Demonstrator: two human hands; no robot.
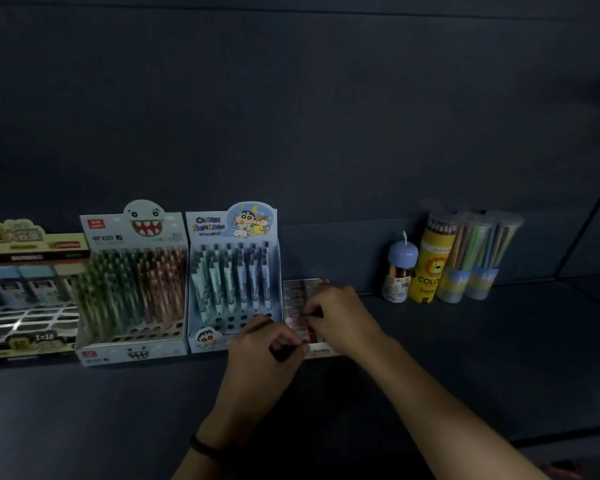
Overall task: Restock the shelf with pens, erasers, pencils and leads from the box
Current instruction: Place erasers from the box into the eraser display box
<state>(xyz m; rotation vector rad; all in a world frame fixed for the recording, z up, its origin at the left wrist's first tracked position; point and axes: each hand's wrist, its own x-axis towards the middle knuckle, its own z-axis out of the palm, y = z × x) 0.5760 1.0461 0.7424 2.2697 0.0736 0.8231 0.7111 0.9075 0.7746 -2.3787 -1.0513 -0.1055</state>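
Left hand, curled on something indiscernible, sits at the near corner of the flat white tray, lying front-to-back; right hand, directly over it, pinches a red-banded pack.

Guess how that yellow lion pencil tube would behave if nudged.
Probably tips easily: the yellow lion pencil tube stands tall on a narrow base. Once down, its round body would likely roll. Packed with pencils, it probably feels heavy.

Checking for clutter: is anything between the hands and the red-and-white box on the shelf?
Nothing visible. The left hand and right hand are both at the box; the pen display stands beside it on the left, the pencil tubes apart on the right.
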